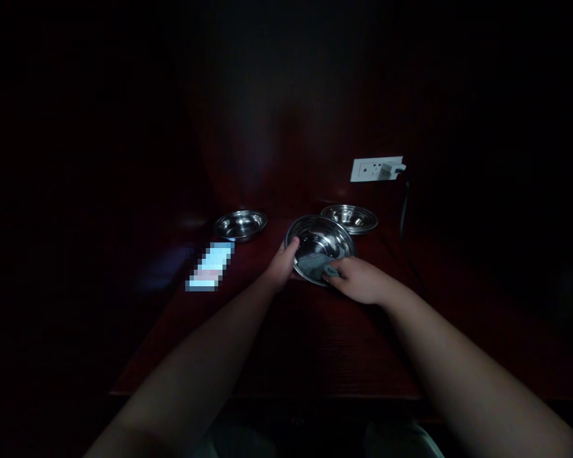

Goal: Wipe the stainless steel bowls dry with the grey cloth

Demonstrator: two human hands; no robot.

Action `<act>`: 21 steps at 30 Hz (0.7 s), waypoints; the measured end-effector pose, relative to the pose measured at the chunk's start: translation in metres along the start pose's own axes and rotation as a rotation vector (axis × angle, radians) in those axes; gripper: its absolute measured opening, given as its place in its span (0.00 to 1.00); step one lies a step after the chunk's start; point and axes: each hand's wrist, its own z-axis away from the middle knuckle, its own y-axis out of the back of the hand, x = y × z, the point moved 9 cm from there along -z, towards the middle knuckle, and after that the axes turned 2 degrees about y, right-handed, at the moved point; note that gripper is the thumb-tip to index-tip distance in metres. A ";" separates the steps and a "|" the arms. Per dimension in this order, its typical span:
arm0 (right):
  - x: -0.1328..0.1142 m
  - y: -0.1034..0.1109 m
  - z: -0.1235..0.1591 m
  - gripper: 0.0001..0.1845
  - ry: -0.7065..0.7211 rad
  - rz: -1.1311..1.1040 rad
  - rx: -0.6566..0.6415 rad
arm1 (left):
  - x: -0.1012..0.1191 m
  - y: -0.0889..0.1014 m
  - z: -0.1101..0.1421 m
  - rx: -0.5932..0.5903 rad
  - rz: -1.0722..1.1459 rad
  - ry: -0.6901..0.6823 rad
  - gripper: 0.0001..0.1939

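A shiny steel bowl [321, 236] is tilted toward me above the table. My left hand [282, 264] grips its left rim, with the thumb over the edge and the other fingers hidden beneath. At the lower right of the bowl, my right hand [356, 278] pinches a grey-green cloth [314, 264], which lies against the bowl's inner wall. Behind it to the right sits another steel bowl [351, 218], perhaps stacked, as several rims seem to show. A further steel bowl [241, 224] stands alone at the back left.
On the left of the dark red table [325, 343] lies a lit, blurred-out phone [211, 267]. A white wall socket [376, 169] at the back right holds a plug, with a dark cable [403, 210] hanging down to the table. The surroundings are very dark.
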 end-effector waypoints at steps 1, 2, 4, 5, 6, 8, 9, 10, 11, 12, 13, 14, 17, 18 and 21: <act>0.000 -0.001 -0.001 0.14 0.013 -0.037 -0.008 | 0.001 0.000 0.000 -0.018 0.001 -0.014 0.28; 0.001 -0.002 -0.002 0.14 0.022 -0.079 -0.011 | 0.002 -0.001 0.000 -0.041 0.004 -0.031 0.28; 0.002 -0.002 -0.003 0.14 0.035 -0.167 -0.001 | 0.004 -0.005 0.002 -0.095 0.015 -0.063 0.28; 0.002 -0.002 -0.004 0.14 0.043 -0.207 0.008 | 0.004 -0.007 0.003 -0.111 0.018 -0.074 0.28; 0.002 -0.003 -0.005 0.14 0.057 -0.244 0.014 | 0.005 -0.007 0.004 -0.114 0.016 -0.082 0.28; -0.001 -0.004 -0.005 0.13 0.094 -0.303 0.017 | 0.005 -0.006 0.005 -0.088 -0.001 -0.091 0.28; -0.003 -0.004 -0.006 0.13 0.114 -0.321 0.016 | 0.005 -0.005 0.005 -0.060 -0.012 -0.091 0.27; -0.004 -0.005 -0.006 0.13 0.130 -0.332 0.013 | 0.004 -0.002 0.005 -0.028 -0.020 -0.087 0.26; -0.006 -0.006 -0.006 0.12 0.142 -0.336 0.011 | 0.003 0.000 0.004 0.006 -0.023 -0.080 0.24; -0.007 -0.006 -0.006 0.12 0.149 -0.331 0.009 | 0.002 0.002 0.003 0.040 -0.021 -0.070 0.22; -0.007 -0.007 -0.006 0.11 0.149 -0.318 0.007 | 0.001 0.005 0.002 0.072 -0.017 -0.059 0.21; -0.006 -0.007 -0.006 0.11 0.144 -0.300 0.006 | 0.000 0.007 0.001 0.100 -0.013 -0.051 0.20; 0.001 -0.006 -0.006 0.10 0.067 -0.201 0.014 | -0.002 0.008 0.000 0.129 -0.010 -0.017 0.21; 0.005 -0.005 -0.006 0.09 0.027 -0.167 0.018 | -0.002 0.007 0.000 0.122 -0.019 -0.002 0.22; 0.015 0.000 -0.004 0.09 -0.067 -0.097 0.030 | -0.002 0.002 0.002 0.077 -0.062 0.016 0.24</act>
